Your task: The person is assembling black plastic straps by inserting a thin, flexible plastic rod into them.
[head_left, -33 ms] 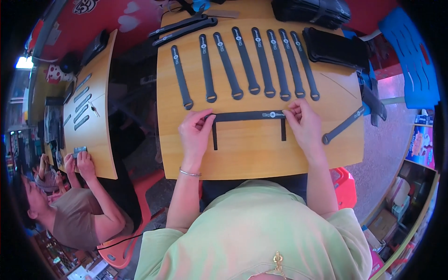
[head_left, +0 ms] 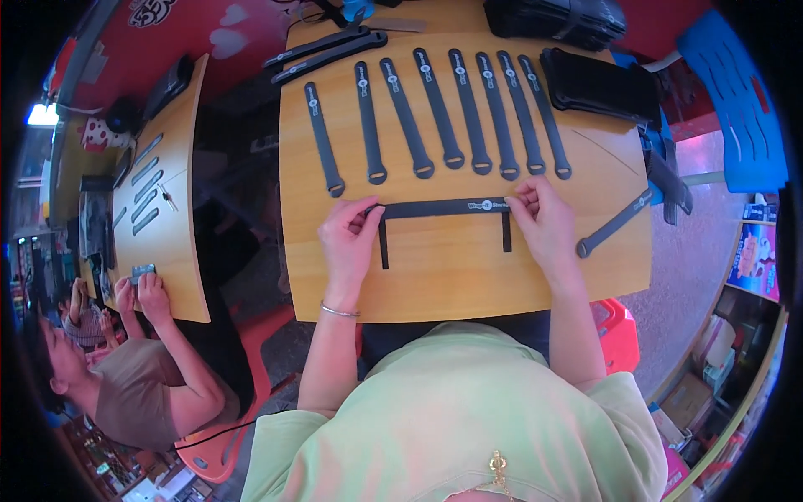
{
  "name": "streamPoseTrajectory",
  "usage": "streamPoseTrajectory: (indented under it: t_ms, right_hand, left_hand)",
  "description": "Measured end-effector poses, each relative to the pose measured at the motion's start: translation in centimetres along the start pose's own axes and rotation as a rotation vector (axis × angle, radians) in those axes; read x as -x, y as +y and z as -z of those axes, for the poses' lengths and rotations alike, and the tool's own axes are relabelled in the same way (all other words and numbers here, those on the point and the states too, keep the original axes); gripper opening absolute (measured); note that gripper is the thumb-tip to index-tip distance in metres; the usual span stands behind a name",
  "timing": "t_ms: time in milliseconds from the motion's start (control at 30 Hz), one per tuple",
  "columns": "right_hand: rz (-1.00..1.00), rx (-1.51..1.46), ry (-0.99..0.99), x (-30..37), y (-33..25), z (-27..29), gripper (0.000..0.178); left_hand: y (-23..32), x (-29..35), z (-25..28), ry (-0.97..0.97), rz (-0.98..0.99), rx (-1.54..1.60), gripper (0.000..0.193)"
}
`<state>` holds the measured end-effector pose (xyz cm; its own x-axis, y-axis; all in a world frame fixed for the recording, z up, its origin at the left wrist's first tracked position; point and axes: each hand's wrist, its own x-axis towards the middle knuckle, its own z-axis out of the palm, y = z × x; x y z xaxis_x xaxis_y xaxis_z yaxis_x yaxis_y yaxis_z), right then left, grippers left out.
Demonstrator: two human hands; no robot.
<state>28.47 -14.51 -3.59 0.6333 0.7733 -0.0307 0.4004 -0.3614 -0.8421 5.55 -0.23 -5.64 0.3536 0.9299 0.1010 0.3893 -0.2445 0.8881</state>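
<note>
A long black strap with a pale printed mark is stretched level across the middle of the wooden table. My left hand pinches its left end, and my right hand pinches the right end beside the mark. Below the strap, a narrow black strip and a shorter-looking strip point toward me; I cannot tell whether they are fastened to it. Beyond my hands several black straps with slotted round ends lie in a row. Another strap lies slanted to the right.
A flat black stack and a wrapped black bundle sit at the far right. More straps lie far left. A blue chair stands right. Another person works with both hands at a separate table on the left.
</note>
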Motion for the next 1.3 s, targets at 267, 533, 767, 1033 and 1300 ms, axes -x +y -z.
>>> streamPoseTrajectory:
  t_ms: [267,533,767,1033,1300]
  right_hand:
    - [0.042,0.006,0.032,0.0,-0.1,-0.1,0.018]
    - [0.032,0.008,0.038,0.0,0.2,-0.3,0.018]
    - [0.117,0.154,0.125,0.5,-0.2,0.1,0.023]
    - [0.230,0.373,-0.076,1.9,1.0,11.0,0.034]
    - [0.206,0.593,-0.193,3.1,4.4,14.6,0.030]
  left_hand:
    - [1.0,-0.1,0.2,-0.009,-0.024,-0.035,0.015]
    - [1.0,0.0,0.2,-0.020,-0.053,-0.065,0.014]
    - [1.0,0.5,-0.3,0.022,-0.178,-0.115,0.015]
    - [1.1,1.6,0.6,0.161,-0.140,0.020,0.012]
    - [5.3,5.2,-0.1,-0.186,-0.270,0.152,0.008]
